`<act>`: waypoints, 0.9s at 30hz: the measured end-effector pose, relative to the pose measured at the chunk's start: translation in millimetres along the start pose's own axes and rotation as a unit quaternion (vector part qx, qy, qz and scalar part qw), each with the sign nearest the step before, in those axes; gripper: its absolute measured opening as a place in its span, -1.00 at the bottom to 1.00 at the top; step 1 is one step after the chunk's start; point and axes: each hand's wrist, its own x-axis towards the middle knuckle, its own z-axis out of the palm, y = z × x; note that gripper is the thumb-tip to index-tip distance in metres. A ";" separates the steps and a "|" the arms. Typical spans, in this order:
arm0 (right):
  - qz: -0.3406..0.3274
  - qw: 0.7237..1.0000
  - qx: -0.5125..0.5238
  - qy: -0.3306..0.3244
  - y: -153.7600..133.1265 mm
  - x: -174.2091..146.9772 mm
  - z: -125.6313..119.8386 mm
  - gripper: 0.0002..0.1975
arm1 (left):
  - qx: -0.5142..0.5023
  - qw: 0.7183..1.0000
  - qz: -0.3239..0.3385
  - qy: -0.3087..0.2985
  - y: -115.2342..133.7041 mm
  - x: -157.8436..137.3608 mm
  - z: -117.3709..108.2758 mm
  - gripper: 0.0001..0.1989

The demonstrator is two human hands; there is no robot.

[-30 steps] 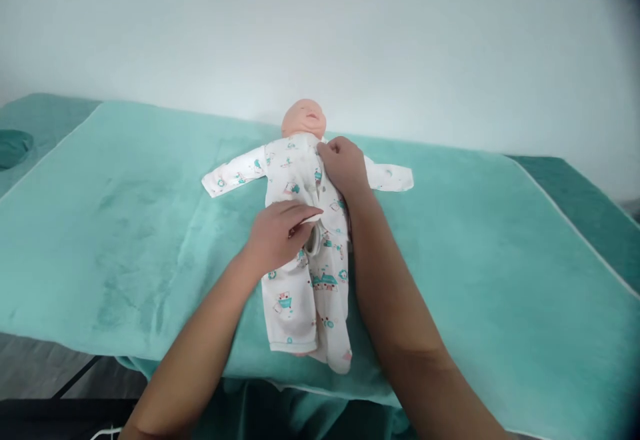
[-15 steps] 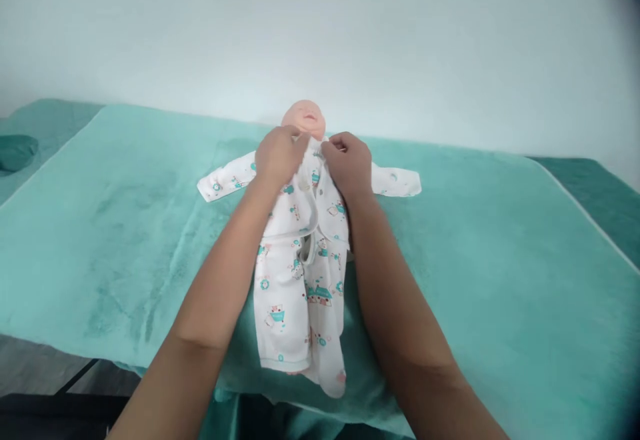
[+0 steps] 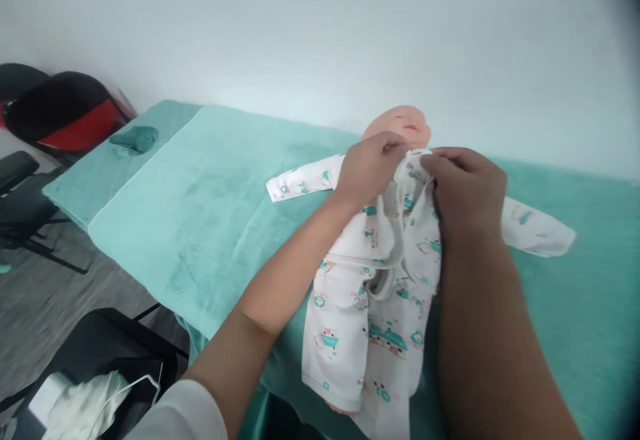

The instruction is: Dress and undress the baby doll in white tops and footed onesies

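A baby doll [image 3: 400, 123] lies face up, dressed in a white printed baby shirt [image 3: 420, 240] with long sleeves spread to both sides. Printed white pants [image 3: 340, 333] cover its legs. At the neck, my left hand [image 3: 367, 167] pinches the collar edge on the left side. My right hand [image 3: 467, 183] is closed on the opposite collar edge, its fingertips near the neckline. Below the hands the shirt's front is partly parted. My hands hide the doll's shoulders.
A teal cover [image 3: 225, 187] lies over the bed, which has a face hole [image 3: 134, 140] at its far left end. A black chair [image 3: 110, 340] at lower left holds crumpled cloth [image 3: 87, 407]. Black and red chairs [image 3: 70, 110] stand beyond, and a white wall [image 3: 300, 40] runs behind.
The view has swung left, so the doll and hands appear further right and the chairs show. Both hands remain at the collar.
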 end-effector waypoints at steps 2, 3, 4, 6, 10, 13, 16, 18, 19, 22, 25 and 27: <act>0.018 1.000 0.011 -0.018 -0.1 1.7 0.1 -0.90 | 0.001 1.000 0.008 0.009 -3.5 1.8 1.0 -0.85; 0.024 0.999 0.023 -0.031 -0.3 2.0 0.6 -0.89 | -0.008 1.000 0.011 0.015 -5.8 3.1 0.8 -0.85; 0.030 0.998 0.043 -0.045 -0.6 1.9 1.2 -0.88 | -0.023 0.999 0.010 0.020 -8.1 4.5 0.4 -0.87; 0.035 0.993 0.090 -0.069 -0.9 1.1 2.6 -0.83 | -0.068 0.997 -0.002 0.018 -12.6 7.2 -0.9 -0.91; -0.002 0.989 0.109 -0.095 0.6 0.1 3.7 -0.75 | -0.166 0.985 -0.045 0.009 -17.5 9.6 -2.8 -0.96; -0.038 0.990 0.083 -0.108 3.7 2.1 3.4 -0.74 | -0.207 0.977 -0.057 0.001 -17.7 10.1 -3.3 -0.93; -0.040 0.991 0.064 -0.107 7.1 4.8 3.6 -0.72 | -0.212 0.976 -0.056 -0.012 -16.4 10.7 -3.3 -0.93; -0.040 0.991 0.070 -0.104 8.7 6.0 3.9 -0.73 | -0.201 0.978 -0.057 -0.016 -15.4 10.9 -3.3 -0.94; -0.042 0.991 0.074 -0.102 9.0 6.4 4.0 -0.73 | -0.196 0.979 -0.055 -0.017 -15.0 10.9 -3.3 -0.94; -0.055 0.991 0.059 -0.104 8.1 6.9 3.7 -0.73 | -0.197 0.979 -0.047 -0.020 -15.2 11.1 -3.5 -0.94; -0.065 0.991 0.010 -0.121 3.7 6.2 2.7 -0.71 | -0.173 0.984 -0.036 -0.021 -16.5 11.5 -3.7 -0.94; -0.073 0.988 -0.022 -0.132 -0.6 4.7 2.1 -0.72 | -0.137 0.990 -0.020 -0.013 -17.1 11.5 -3.5 -0.96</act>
